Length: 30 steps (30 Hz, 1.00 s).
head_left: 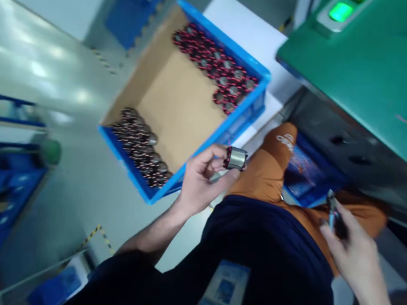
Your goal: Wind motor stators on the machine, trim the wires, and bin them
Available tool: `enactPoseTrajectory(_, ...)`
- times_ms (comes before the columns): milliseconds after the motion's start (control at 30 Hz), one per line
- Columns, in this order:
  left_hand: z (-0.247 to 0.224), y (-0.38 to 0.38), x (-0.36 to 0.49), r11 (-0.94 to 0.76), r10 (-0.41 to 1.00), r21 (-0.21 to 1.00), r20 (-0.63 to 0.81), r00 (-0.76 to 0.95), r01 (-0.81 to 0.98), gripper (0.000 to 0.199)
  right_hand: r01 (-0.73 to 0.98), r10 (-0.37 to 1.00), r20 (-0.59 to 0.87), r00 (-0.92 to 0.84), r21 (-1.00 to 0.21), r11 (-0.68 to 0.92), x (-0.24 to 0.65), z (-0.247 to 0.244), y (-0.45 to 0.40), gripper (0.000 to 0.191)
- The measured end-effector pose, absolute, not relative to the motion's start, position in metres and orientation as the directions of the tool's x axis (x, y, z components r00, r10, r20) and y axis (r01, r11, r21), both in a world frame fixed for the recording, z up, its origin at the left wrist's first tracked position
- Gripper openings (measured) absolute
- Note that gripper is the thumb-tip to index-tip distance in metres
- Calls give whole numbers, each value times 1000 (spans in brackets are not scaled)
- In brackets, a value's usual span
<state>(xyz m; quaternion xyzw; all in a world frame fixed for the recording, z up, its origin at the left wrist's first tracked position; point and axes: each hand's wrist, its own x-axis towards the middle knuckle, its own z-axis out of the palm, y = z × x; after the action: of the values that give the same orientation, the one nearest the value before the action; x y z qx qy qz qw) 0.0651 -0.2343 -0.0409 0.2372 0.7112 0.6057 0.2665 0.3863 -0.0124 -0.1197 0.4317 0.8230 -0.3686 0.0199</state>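
Work judged partway: red-wired parts [215, 66] and copper-wired parts [139, 148] stand grouped at opposite ends of the blue crate [262, 75], cardboard [184, 99] between; one metal cylinder [237, 159] is out, in the left hand [203, 178] beside the crate; which group is finished, cannot tell. Cylinder's long axis lies nearly level across the view, one dark end toward the crate; left grip narrow, thumb and fingers holding the cylinder; right hand [357, 245] wrapped round a small hand tool [332, 213], tip away from the body.

Head-worn view, steeply downward, close above left hand [203, 176] and right hand [355, 248].
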Motion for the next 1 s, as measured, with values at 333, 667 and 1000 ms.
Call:
enactPoseTrajectory(333, -20, -345, -45, 638, 531, 560, 177, -829, 528, 21, 684, 587, -389, -710, -581, 442, 347, -129, 2, 69)
enactPoseTrajectory(667, -61, -210, -139, 480, 673, 768, -13, -739, 424, 16, 777, 640, -485, -595, -552, 304, 345, -105, -11, 80)
enactPoseTrajectory(1000, -61, -198, -141, 505, 633, 804, -98, -768, 313, 38, 794, 662, -597, -453, -608, -5, 368, -110, -14, 91)
